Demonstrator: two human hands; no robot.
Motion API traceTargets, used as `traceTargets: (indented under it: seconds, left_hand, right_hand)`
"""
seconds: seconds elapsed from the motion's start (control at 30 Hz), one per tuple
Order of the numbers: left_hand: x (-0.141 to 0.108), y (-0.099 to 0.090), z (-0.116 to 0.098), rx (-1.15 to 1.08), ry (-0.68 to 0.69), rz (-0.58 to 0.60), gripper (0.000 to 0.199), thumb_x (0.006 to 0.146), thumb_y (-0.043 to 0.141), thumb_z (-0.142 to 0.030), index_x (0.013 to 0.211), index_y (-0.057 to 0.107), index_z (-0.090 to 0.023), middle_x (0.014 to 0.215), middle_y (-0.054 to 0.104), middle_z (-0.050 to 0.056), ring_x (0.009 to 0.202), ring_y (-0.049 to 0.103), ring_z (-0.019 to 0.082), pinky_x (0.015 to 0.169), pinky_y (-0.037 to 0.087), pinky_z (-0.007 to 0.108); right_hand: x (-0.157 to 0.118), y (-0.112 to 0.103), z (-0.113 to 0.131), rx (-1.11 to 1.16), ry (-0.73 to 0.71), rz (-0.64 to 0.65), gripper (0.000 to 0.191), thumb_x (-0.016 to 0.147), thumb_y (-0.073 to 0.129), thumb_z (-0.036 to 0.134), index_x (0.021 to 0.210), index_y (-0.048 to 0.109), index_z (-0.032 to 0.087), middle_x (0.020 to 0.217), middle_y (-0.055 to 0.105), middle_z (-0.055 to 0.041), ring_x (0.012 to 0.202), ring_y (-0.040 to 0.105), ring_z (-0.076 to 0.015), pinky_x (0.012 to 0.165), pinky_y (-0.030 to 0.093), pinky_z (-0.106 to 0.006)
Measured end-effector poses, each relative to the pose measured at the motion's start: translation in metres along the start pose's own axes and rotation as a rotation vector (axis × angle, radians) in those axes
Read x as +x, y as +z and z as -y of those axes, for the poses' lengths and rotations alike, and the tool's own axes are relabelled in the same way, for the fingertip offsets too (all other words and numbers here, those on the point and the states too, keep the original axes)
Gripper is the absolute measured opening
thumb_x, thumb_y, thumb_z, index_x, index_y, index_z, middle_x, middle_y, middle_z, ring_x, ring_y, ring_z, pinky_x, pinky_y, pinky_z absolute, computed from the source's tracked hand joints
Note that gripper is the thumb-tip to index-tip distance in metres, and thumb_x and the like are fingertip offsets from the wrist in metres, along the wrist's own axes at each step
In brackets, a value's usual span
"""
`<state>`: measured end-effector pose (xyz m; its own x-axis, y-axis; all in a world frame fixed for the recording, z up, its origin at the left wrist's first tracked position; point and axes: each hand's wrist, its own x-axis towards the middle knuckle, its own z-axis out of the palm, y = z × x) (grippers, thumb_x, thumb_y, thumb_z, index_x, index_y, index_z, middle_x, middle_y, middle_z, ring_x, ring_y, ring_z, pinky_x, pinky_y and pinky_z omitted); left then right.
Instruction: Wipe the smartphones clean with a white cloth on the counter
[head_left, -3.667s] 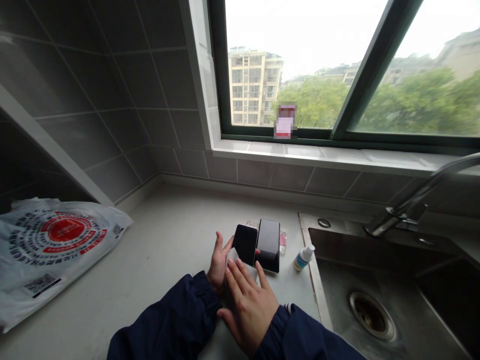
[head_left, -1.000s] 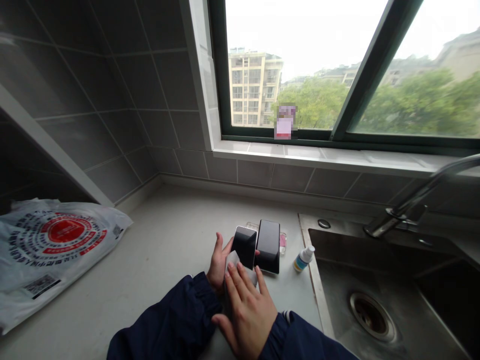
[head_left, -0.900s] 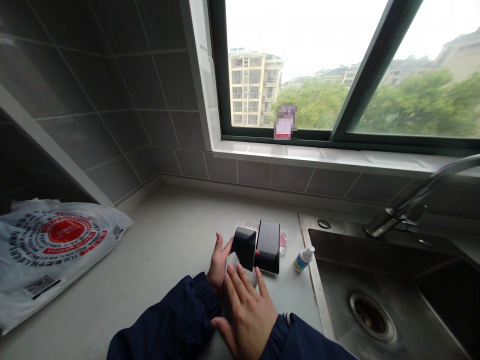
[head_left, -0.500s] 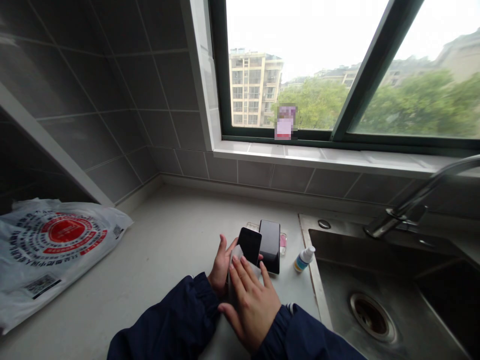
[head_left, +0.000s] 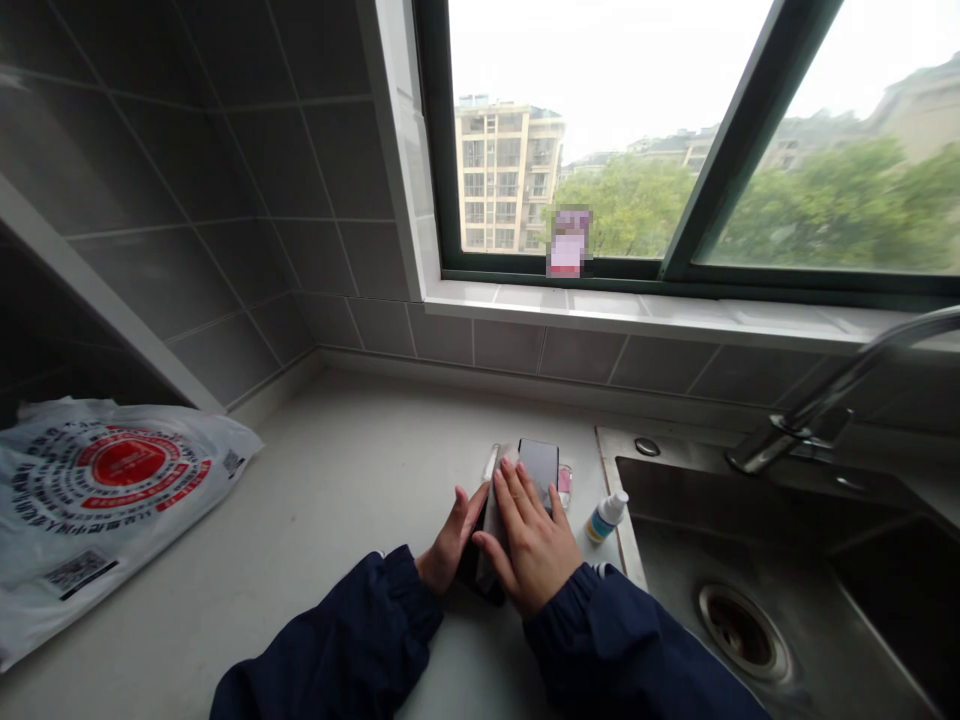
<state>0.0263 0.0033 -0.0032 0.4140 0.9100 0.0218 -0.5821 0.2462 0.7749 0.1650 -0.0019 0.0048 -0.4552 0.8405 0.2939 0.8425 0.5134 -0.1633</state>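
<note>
Mostly, the phone (head_left: 471, 572) lies hidden beneath cloth and palm, just under the right hand's fingers. What shows of it is a dark, near-black body at its lower left, tilted between the two hands; its screen cannot be made out. A soft grey cloth (head_left: 491, 517) covers much of the rest, its upper end reaching just past the fingertips of the right hand (head_left: 534, 545). Those fingers are straight and laid flat on the cloth, the middle ones close together, the little finger a bit apart and the thumb stretched out to the side. The left hand (head_left: 446, 545) supports the phone along its left edge, thumb raised and apart from the fingers (whose tips pass out of sight, so whether they pinch cannot be told).

Just beyond the right fingertips lies a second phone (head_left: 538, 460), its glass shining pale grey within a dark border. A clear case with a pink patch (head_left: 565, 482) peeks out beside it, near the little finger. Farther to the right of that finger, a small white-capped bottle (head_left: 606, 517) with a blue and yellow label stands near the steel sink (head_left: 667, 560). Well apart from the left fingers, a printed plastic bag (head_left: 127, 500) rests on the counter (head_left: 360, 470).
</note>
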Motion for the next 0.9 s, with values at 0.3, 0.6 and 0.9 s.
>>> traceTargets:
  seconds: [0.3, 0.6, 0.9]
  left_hand:
    - [0.0, -0.014, 0.008, -0.172, -0.054, -0.159, 0.081, 0.087, 0.035, -0.069, 0.147, 0.035, -0.013, 0.144, 0.049, 0.015, 0.142, 0.031, 0.028, 0.12, 0.014, 0.039]
    - [0.002, -0.006, -0.009, -0.323, -0.158, -0.3, 0.085, 0.083, 0.036, -0.075, 0.148, 0.028, -0.019, 0.124, 0.063, 0.02, 0.109, 0.063, 0.034, 0.099, 0.042, 0.053]
    - [-0.001, -0.002, -0.014, -0.284, -0.176, -0.3, 0.085, 0.08, 0.036, -0.078, 0.144, 0.036, -0.02, 0.124, 0.063, 0.018, 0.103, 0.065, 0.033, 0.09, 0.047, 0.048]
  right_hand:
    - [-0.012, 0.012, 0.017, 0.057, -0.06, -0.007, 0.069, 0.095, 0.044, 0.044, 0.152, 0.024, 0.012, 0.157, 0.014, -0.0095, 0.145, 0.02, -0.0324, 0.112, 0.023, -0.062]
    - [-0.03, 0.008, 0.043, 0.145, -0.148, 0.061, 0.067, 0.096, 0.042, 0.053, 0.149, 0.032, 0.013, 0.156, 0.02, -0.0086, 0.144, 0.023, -0.033, 0.116, 0.014, -0.061]
    - [-0.039, -0.008, 0.054, 0.182, -0.157, 0.175, 0.07, 0.094, 0.041, 0.058, 0.149, 0.034, 0.014, 0.154, 0.024, -0.0108, 0.143, 0.024, -0.0346, 0.115, 0.018, -0.063]
